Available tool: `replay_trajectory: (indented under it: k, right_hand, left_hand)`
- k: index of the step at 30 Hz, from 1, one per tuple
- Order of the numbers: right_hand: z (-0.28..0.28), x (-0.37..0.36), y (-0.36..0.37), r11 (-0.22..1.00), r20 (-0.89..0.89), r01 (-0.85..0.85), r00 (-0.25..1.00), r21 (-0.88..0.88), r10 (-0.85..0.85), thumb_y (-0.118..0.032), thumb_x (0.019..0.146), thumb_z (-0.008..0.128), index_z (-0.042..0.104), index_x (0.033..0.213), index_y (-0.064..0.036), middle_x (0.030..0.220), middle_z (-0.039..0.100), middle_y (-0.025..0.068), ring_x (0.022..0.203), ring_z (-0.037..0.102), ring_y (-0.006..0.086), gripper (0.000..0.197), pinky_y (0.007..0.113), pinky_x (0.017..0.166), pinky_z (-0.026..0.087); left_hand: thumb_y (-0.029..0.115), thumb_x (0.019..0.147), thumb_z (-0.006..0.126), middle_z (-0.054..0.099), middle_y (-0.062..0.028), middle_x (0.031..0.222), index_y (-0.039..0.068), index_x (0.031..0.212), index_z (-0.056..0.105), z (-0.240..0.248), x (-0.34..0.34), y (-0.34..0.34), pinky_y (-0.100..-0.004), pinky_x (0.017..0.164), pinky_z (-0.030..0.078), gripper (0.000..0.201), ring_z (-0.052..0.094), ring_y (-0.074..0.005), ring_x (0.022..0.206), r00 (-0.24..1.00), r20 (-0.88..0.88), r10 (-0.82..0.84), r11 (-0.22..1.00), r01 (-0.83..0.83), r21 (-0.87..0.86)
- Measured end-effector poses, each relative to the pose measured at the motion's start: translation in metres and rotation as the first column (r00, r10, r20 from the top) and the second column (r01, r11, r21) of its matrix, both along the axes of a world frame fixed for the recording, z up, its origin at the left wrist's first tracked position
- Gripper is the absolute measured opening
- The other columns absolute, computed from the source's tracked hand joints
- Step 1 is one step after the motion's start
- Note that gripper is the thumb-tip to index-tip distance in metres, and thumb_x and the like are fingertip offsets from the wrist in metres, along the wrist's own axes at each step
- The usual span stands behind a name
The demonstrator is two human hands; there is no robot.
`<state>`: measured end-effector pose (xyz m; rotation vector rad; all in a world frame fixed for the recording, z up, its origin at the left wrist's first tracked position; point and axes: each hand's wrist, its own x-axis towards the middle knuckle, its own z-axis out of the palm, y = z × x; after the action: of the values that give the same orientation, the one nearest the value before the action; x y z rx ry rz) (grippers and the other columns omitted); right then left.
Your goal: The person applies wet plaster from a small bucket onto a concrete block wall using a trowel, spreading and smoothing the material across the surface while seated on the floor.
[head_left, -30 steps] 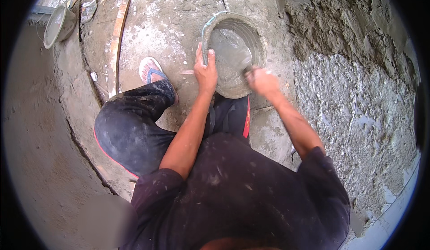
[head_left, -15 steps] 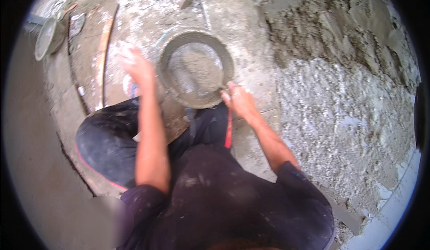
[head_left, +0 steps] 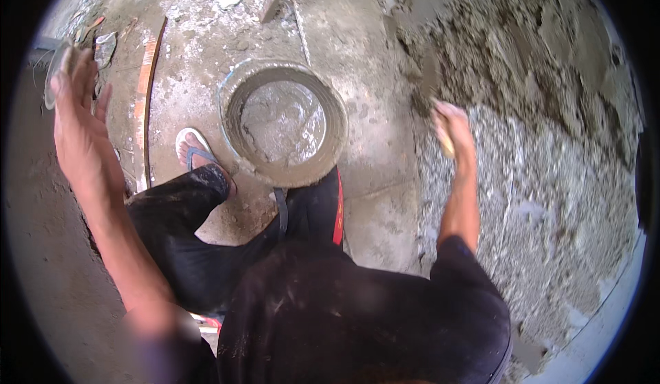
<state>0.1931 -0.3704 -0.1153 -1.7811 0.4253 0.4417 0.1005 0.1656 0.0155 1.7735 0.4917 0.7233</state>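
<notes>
The right hand [head_left: 454, 124] is wrapped around the yellowish handle [head_left: 448, 147] of what looks like a trowel [head_left: 430, 73], its blade blurred and pointing away from the body over the coarse mortar layer [head_left: 515, 57] at right; the closed fingers presumably keep it steady. The left hand [head_left: 86, 119] is raised and spread, holding nothing, perhaps for balance; its fingertips overlap a grey container [head_left: 49, 96], though contact cannot be judged.

Between the hands, a round bucket [head_left: 335, 126] stands just in front of the crouched legs, probably for easy reach from either side. Its thick walls are crusted, and the mix [head_left: 275, 119] inside is wet, smooth and glossy. Beyond, the mortar is dark and lumpy above a paler, pebbled stretch [head_left: 522, 184]. A narrow wooden strip [head_left: 145, 85] lies on the dusty, white-spattered floor [head_left: 375, 129] near a sandalled foot [head_left: 196, 149].
</notes>
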Motion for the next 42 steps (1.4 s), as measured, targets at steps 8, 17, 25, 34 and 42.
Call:
replay_trajectory:
  k: [8,17,25,34,42]
  right_hand:
    - [-0.014,-0.094,0.003,0.951,0.267,-0.021,0.958,-0.308,0.108,-0.024,0.100,0.050,0.064,0.102,-0.0035,0.071,0.051,-0.0039,0.057,0.042,0.0037,0.025,0.022,0.048,0.034]
    - [-0.143,-0.029,0.095,0.504,-0.040,-0.150,0.974,-0.850,0.222,-0.029,0.090,0.063,0.055,0.111,0.0015,0.094,0.068,0.0257,0.090,0.067,0.0429,0.038,0.051,0.078,0.053]
    - [-0.138,0.020,0.041,0.470,0.078,0.018,0.991,-0.883,0.108,-0.032,0.088,0.063,0.060,0.109,-0.0027,0.098,0.067,0.0276,0.096,0.063,0.0464,0.036,0.053,0.083,0.050]
    - [-0.076,-0.025,0.022,0.628,0.338,0.242,0.940,-0.740,0.037,-0.028,0.089,0.066,0.061,0.101,0.0036,0.089,0.066,0.0239,0.081,0.064,0.0394,0.035,0.045,0.076,0.048]
    - [-0.067,-0.103,0.027,0.490,0.224,0.135,0.966,-0.861,0.127,-0.027,0.091,0.062,0.060,0.109,0.0009,0.085,0.066,0.0272,0.079,0.064,0.0450,0.033,0.050,0.073,0.050]
  left_hand:
    - [0.062,0.096,0.034,0.038,-0.0238,0.149,0.011,0.148,0.038,0.022,-0.020,0.009,-0.0529,0.116,0.024,0.072,0.032,-0.0405,0.141,0.931,0.074,-0.358,0.934,0.355,0.048]
    - [0.056,0.101,0.022,0.044,-0.0231,0.146,0.000,0.147,0.036,0.016,0.006,-0.048,-0.0489,0.115,0.026,0.073,0.038,-0.0344,0.139,0.960,-0.013,-0.280,0.960,0.279,-0.040]
    - [0.056,0.101,0.021,0.047,-0.0229,0.143,0.001,0.146,0.038,0.009,-0.001,-0.035,-0.0483,0.114,0.027,0.073,0.040,-0.0340,0.138,0.935,-0.072,-0.349,0.935,0.352,0.046]
    - [0.058,0.100,0.021,0.048,-0.0211,0.143,0.003,0.146,0.039,0.010,0.001,-0.047,-0.0480,0.113,0.028,0.074,0.041,-0.0335,0.137,0.934,-0.025,-0.356,0.932,0.356,0.061]
    - [0.057,0.100,0.023,0.046,-0.0215,0.144,0.003,0.147,0.038,0.023,-0.018,-0.037,-0.0491,0.114,0.026,0.073,0.040,-0.0339,0.138,0.932,-0.011,-0.363,0.928,0.363,0.079]
